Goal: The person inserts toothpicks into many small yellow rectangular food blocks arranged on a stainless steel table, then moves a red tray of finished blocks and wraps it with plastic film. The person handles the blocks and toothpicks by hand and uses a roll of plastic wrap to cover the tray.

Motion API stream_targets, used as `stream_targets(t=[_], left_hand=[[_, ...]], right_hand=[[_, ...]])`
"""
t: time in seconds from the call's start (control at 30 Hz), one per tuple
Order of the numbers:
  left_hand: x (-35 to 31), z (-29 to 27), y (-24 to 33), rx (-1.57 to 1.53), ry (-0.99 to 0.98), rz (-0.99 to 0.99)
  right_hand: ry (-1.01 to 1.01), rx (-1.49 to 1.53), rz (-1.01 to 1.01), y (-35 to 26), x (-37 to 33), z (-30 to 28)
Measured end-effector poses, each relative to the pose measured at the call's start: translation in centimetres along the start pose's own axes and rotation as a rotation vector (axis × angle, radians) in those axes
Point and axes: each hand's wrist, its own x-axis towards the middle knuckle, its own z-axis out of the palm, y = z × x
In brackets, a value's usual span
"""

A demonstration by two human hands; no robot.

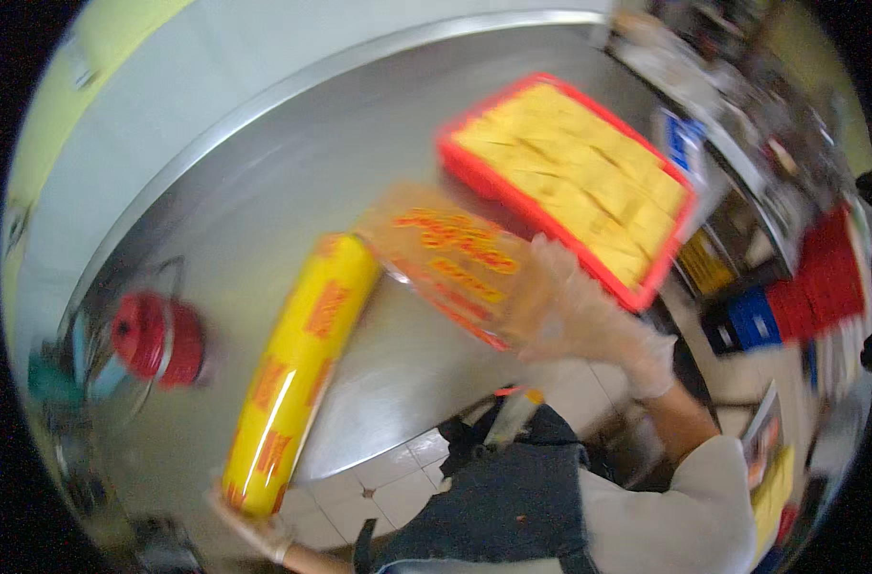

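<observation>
A long, glossy yellow roll of plastic film [297, 373] with red print lies slanted over the near edge of the steel table. My left hand [254, 528], in a clear glove, grips its near end; part of the fingers is hidden by the roll. From the far end a see-through printed sheet of film [450, 258] stretches to the right. My right hand [570, 311], also in a clear glove, is closed on that sheet's right side, somewhat blurred. Just beyond this hand stands a red tray [513, 206] filled with flat yellow cut pieces [580, 163].
The steel table [264, 172] has a raised far rim against a pale wall. A red container [158, 337] stands at its left. On the right are a cluttered shelf [742, 153] and stacked red and blue crates [790, 297]. Tiled floor [388, 493] shows below.
</observation>
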Motion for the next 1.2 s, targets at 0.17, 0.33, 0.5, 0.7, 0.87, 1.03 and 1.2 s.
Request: stream_targets(t=[0.17,0.33,0.5,0.7,0.87,1.03,1.2], left_hand=[[-6.0,5.0,2.3,0.63,-0.287,-0.009],[-13.8,9.8,-4.4,0.64,-0.802,-0.012],[-23.5,10.8,-12.4,0.684,-1.251,-0.156],[-35.2,12.0,-17.5,0.714,-1.737,-0.309],[-44.7,12.3,-19.3,0.674,-2.092,-0.382],[-46.5,11.1,-20.1,0.709,-2.193,-0.358],[-32.7,15.9,-12.5,0.642,-1.61,-0.064]], right_hand=[[0.421,0.046,0.34,6.0,-11.3,9.9],[0.26,0.397,0.089,5.7,-14.9,11.3],[0.862,0.116,-0.279,7.0,-20.0,7.0],[1.038,0.286,0.08,12.8,-30.0,1.9],[1.236,-0.021,1.021,17.5,-60.9,3.6],[1.243,-0.735,2.027,-1.9,-91.1,7.3],[1.016,-0.609,2.444,-17.2,-100.6,11.9]])
